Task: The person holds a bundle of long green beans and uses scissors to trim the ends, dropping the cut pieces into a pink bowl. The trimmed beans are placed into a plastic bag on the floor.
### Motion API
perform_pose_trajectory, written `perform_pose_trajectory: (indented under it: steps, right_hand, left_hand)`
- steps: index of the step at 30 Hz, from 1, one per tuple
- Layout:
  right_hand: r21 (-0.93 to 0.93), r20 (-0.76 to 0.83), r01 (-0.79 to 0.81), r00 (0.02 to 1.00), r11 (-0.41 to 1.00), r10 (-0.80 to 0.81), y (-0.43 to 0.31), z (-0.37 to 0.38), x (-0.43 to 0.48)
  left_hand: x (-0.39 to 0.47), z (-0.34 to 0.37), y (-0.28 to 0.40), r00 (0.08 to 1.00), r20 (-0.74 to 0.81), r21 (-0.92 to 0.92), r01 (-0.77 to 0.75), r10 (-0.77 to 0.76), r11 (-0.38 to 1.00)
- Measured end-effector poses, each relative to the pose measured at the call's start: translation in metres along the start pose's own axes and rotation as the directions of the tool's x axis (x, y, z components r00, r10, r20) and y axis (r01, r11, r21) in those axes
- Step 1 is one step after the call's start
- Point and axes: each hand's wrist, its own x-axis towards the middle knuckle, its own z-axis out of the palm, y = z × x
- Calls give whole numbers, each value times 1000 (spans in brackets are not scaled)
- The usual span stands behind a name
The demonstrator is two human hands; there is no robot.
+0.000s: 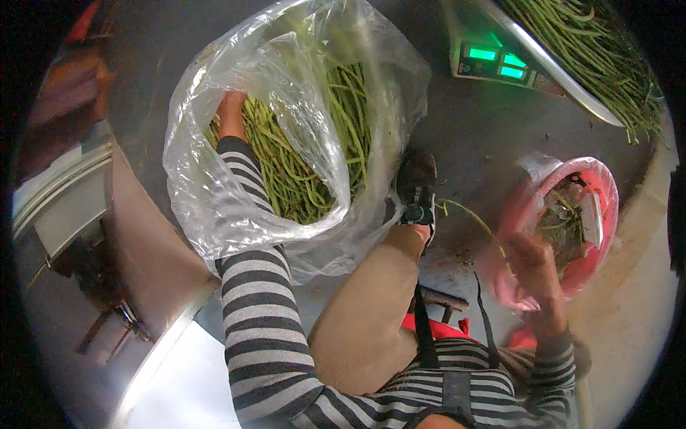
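Observation:
A large clear plastic bag point(187, 161) full of green yard-long beans point(289, 177) stands before me. My left hand point(233, 102) reaches inside it, over the beans at the bag's left side; its fingers are veiled by the plastic. My right hand point(533, 257), slightly blurred, is at the left side of a pink-lined waste bin point(608, 198). A single long bean point(474, 214) is gripped in it, the free end curving up and left towards my black shoe point(415, 182). Scraps and a white piece point(592, 220) lie in the bin.
A digital scale with lit green displays point(496, 61) is at the upper right, beside a metal tray point(568, 75) heaped with more long beans point(595, 59). A small wooden stool point(445, 297) shows near my leg. Brown and white furniture point(80, 182) lines the left.

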Motion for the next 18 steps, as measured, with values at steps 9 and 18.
perform_pose_trajectory:
  steps: [9,18]
  right_hand:
    - [-35,-1,33,999,999,-33,-8,19,9]
    - [0,65,25,998,1000,-25,-5,28,4]
  left_hand:
    - [37,14,-1,998,37,36,-62,60,997]
    - [34,3,-4,994,47,48,-100,97,994]
